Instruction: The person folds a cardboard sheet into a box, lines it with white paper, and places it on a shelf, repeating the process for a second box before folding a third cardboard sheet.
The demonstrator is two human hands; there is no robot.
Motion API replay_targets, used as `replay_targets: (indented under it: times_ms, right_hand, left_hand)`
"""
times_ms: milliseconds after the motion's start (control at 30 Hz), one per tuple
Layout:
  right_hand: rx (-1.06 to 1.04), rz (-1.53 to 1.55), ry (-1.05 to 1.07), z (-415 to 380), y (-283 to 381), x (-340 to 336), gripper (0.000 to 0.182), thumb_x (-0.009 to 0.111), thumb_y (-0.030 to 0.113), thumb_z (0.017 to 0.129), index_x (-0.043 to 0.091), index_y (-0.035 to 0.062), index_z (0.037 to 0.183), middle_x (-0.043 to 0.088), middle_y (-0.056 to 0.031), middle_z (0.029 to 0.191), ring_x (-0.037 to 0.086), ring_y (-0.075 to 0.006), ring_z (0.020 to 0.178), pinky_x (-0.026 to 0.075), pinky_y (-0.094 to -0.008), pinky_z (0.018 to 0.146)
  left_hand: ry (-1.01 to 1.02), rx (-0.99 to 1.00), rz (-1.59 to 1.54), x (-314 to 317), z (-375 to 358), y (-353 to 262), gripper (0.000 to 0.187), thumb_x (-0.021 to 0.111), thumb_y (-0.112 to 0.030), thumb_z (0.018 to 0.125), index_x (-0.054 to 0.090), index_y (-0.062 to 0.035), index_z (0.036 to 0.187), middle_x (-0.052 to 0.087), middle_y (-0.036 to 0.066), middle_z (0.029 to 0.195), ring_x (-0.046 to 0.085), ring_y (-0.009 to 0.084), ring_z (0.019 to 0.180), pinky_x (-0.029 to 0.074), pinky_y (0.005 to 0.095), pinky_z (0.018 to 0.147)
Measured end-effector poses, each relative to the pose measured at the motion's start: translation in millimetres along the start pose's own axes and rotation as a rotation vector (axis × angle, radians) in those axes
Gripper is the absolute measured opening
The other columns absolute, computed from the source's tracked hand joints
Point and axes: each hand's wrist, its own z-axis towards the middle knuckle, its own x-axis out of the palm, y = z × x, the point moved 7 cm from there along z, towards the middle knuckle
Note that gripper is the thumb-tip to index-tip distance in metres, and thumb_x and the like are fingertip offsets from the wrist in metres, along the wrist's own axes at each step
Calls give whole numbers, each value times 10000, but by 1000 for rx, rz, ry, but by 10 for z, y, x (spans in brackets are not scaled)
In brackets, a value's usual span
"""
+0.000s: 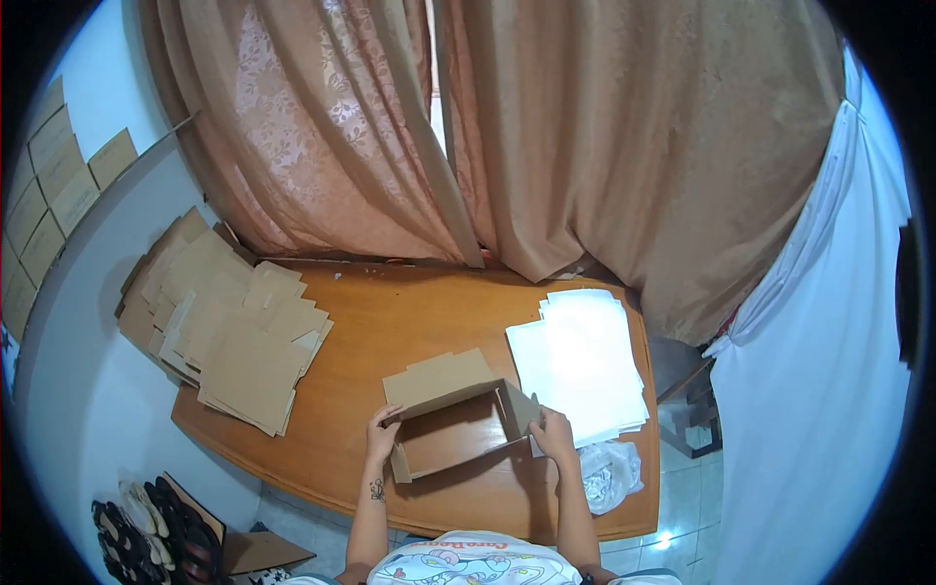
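A partly folded brown cardboard box (pixel 444 380) is in front of me, low over the near middle of the table. Its walls stand up around an open middle, and one flap sticks out on the far side. My left hand (pixel 381 435) pinches the box at its left corner. At the right end, my right hand (pixel 554 432) has its fingers closed on a side flap. Parts of the fingers are hidden behind the cardboard. Close to my right hand lie a stack of white sheets (pixel 585 366) and a clear plastic bag (pixel 611 476) with small contents I cannot make out.
A pile of flat cardboard blanks (pixel 234 327) covers the left end of the wooden table (pixel 361 312). Closed boxes (pixel 63 185) are stacked on a ledge at far left. Shoes (pixel 156 526) sit on the floor below. Brown curtains (pixel 634 127) hang behind the table.
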Motion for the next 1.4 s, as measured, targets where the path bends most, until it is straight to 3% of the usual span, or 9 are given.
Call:
replay_targets:
  times_ms: [200, 300, 433, 533, 800, 967, 1033, 1233, 1400]
  right_hand:
    - [69, -198, 141, -274, 157, 261, 258, 624, 204, 770, 622, 1, 929, 648, -230, 864, 625, -402, 829, 497, -475, 757]
    - [113, -199, 80, -381, 251, 327, 269, 628, 214, 775, 623, 9, 949, 653, -223, 870, 630, -396, 841, 502, -474, 766]
    - [175, -235, 35, -439, 268, 364, 330, 637, 196, 774, 601, 12, 1046, 652, -232, 869, 633, -387, 850, 503, -466, 769]
    - [182, -266, 0, -512, 422, 299, 433, 645, 169, 768, 553, -5, 1154, 655, -228, 867, 636, -384, 840, 503, -462, 765]
    - [155, -368, -118, -587, 741, 232, 606, 659, 74, 733, 449, 42, 1300, 566, -219, 1104, 553, -365, 1051, 413, -448, 920]
    - [-346, -175, -283, -239, 1110, 420, 663, 569, -127, 666, 427, 28, 1294, 449, -230, 1220, 464, -404, 1124, 396, -452, 958]
    - [-339, -62, -219, -133, 1370, 469, 650, 556, -134, 655, 447, 37, 1273, 455, -230, 1226, 466, -406, 1127, 383, -456, 987]
    - [-506, -394, -3, 83, 1276, 1000, 536, 597, -54, 685, 572, 106, 1196, 578, -115, 1138, 519, -296, 1095, 408, -410, 971]
    - [-584, -305, -54, -97, 1175, 936, 407, 564, -47, 722, 657, 125, 1078, 636, -82, 1043, 581, -267, 991, 446, -376, 921]
  left_hand:
    - [-193, -423, -79, -301, -39, 295, 564, 609, -61, 829, 370, -24, 1339, 509, 205, 1264, 489, 247, 1188, 400, 324, 971]
    - [-215, -394, 41, -399, -70, 280, 663, 625, -124, 834, 271, -18, 1384, 426, 229, 1341, 437, 288, 1237, 372, 355, 1001]
    - [-115, -432, 117, -333, -176, 125, 805, 640, -250, 818, 166, -17, 1426, 354, 282, 1374, 362, 348, 1285, 331, 385, 1035]
    - [71, -604, 51, -120, -380, -69, 1056, 634, -374, 760, -75, 32, 1428, 226, 375, 1401, 260, 425, 1326, 253, 412, 1085]
    - [160, -504, 394, -193, -725, -95, 960, 586, -277, 783, -67, 72, 1394, 243, 387, 1381, 261, 474, 1313, 217, 438, 1103]
    - [140, -561, 246, -276, -701, 196, 800, 512, -243, 831, 12, 70, 1373, 272, 400, 1354, 289, 482, 1295, 236, 443, 1088]
    - [58, -384, 483, -336, -603, 528, 655, 390, -191, 879, 7, 8, 1372, 482, 354, 1161, 557, 426, 1047, 460, 436, 889]
    - [98, -622, 129, -450, -641, -80, 640, 355, -187, 881, -26, -92, 1387, 480, 307, 1161, 606, 374, 920, 575, 416, 566]
    - [62, -649, 19, -556, -646, 16, 618, 369, -190, 892, 2, -159, 1388, 406, 309, 1250, 581, 409, 963, 585, 498, 640]
